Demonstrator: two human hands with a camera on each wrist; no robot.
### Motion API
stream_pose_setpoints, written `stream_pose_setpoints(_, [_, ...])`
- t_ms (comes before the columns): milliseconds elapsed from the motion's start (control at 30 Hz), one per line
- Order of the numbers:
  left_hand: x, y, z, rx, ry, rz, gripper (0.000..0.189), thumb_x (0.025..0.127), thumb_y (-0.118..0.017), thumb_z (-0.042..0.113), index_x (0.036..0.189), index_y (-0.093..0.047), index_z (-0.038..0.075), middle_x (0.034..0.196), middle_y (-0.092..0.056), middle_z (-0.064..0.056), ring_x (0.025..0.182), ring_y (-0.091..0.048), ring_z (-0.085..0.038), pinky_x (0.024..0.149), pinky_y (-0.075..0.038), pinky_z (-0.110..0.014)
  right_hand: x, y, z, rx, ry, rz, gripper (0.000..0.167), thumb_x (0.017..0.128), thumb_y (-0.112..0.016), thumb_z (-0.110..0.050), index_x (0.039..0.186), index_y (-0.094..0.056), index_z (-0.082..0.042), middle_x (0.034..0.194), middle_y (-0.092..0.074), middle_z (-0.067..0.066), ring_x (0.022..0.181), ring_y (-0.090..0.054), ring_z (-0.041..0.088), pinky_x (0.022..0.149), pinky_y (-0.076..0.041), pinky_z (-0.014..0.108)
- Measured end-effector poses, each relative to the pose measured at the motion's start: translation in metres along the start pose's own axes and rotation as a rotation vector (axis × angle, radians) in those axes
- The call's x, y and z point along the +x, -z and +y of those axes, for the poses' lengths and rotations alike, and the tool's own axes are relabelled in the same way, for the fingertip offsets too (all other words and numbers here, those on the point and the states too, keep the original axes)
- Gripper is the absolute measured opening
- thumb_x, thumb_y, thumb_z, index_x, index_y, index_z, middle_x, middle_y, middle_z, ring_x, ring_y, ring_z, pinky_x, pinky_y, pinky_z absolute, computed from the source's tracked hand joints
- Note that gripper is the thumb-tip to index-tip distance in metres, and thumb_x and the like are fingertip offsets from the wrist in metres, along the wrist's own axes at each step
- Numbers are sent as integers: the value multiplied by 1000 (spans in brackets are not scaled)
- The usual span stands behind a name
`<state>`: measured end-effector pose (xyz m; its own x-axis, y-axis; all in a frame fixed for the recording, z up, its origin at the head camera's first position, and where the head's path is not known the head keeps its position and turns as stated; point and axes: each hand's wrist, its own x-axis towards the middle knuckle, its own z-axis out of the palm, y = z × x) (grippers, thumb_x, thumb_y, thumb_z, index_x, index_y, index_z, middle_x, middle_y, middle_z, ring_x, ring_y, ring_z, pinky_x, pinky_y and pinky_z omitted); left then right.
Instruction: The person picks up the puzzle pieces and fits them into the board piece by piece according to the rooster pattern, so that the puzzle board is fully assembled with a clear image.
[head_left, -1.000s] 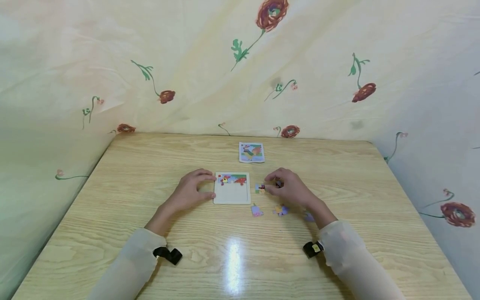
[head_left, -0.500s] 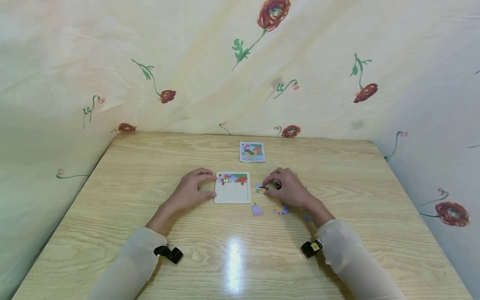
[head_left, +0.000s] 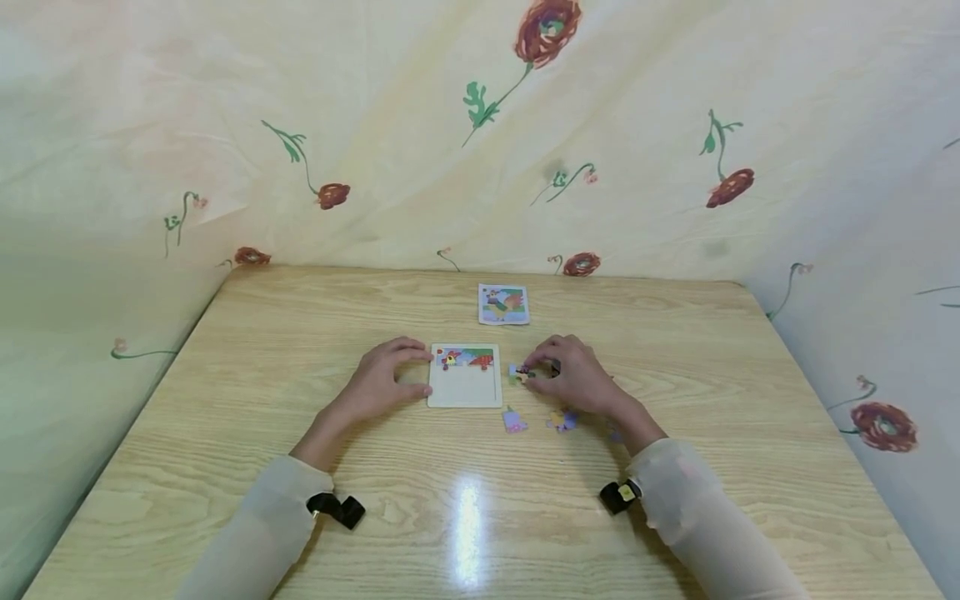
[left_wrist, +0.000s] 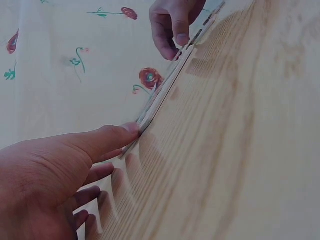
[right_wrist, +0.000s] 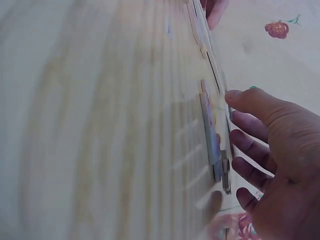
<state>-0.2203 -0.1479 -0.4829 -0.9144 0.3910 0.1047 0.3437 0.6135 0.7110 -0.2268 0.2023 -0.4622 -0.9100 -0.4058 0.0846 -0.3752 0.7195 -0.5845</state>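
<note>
A square puzzle tray (head_left: 465,388) lies flat on the table in the head view, its top strip filled with a bird picture and its lower part bare. My left hand (head_left: 378,379) touches the tray's left edge with thumb and index fingertips; the left wrist view shows its other fingers hanging loose. To the right of the tray, my right hand (head_left: 573,375) pinches a small puzzle piece (head_left: 522,375) between thumb and index finger, low over the table. The fingers partly hide that piece. A dark-patterned piece (head_left: 556,366) shows just behind the index finger.
A purple piece (head_left: 513,420) and a yellow-and-purple piece (head_left: 562,419) lie nearer the front. Another piece (head_left: 615,435) is partly covered by my right wrist. A picture card (head_left: 503,305) of a rooster lies behind the tray. Flowered cloth (head_left: 420,150) rises behind the table.
My right hand has shifted slightly left, its fingertips nearer the tray and further over the small piece. The left hand and the tray stay in place.
</note>
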Motion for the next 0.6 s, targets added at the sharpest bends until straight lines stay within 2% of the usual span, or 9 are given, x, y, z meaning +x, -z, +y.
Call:
stream_pose_setpoints(233, [0,0,-1,-6,6,2,49,87,-83,30,132,-70,18,149,-58,-3,149,-42,-34,123,-29,-63,12,-6,-14,46,4,2,22,88,-83,-28,108,-78,-20,119,-69,3,121,-53,32,111,-31,66])
stream_pose_setpoints(400, [1,0,-1,-5,6,0,49,87,-83,30,132,-70,18,148,-57,-4,148,-43,-35,122,-31,-63,23,-15,-31,67,25,-25,22,89,-81,-28,109,-79,-19,122,-68,4,127,-52,34,115,-27,68])
stream_pose_setpoints(500, [2,1,0,-1,11,0,49,87,-83,30,133,-70,17,149,-57,-4,148,-42,-34,123,-30,-62,30,-20,-38,44,57,-34,19,89,-81,-28,106,-79,-20,122,-68,4,128,-52,35,114,-28,68])
stream_pose_setpoints(600, [3,2,1,-1,12,3,50,87,-83,30,133,-70,17,149,-58,-4,148,-43,-34,123,-31,-62,36,-25,-45,18,84,-39,17,89,-81,-28,104,-79,-21,118,-69,2,121,-53,32,109,-33,64])
